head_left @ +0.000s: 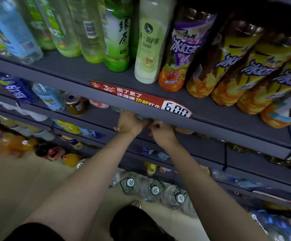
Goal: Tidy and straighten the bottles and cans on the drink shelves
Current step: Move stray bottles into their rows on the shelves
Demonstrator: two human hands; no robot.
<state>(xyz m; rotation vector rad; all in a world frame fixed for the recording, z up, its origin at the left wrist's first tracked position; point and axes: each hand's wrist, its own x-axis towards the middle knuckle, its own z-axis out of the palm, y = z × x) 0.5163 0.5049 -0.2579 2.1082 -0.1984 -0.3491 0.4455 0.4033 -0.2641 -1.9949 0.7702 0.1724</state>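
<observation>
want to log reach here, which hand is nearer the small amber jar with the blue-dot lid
Left. The left hand is under the shelf edge, just right of the amber jar; the right hand lies farther right, beyond the left hand.

A grey shelf (210,108) just above the hands (146,126) carries upright tea bottles (202,63). More shelves below hold drinks. Large water jugs (151,190) stand on the floor (28,180) beneath the hands.

A red shelf-edge strip (141,98) reads "困了累了" and "功能红牛", its white price panel (176,111) showing "6.00". A green bottle (117,35) carries "绿茶"; the purple-and-yellow bottles (181,47) beside it show "冰红茶", partly blurred.
</observation>
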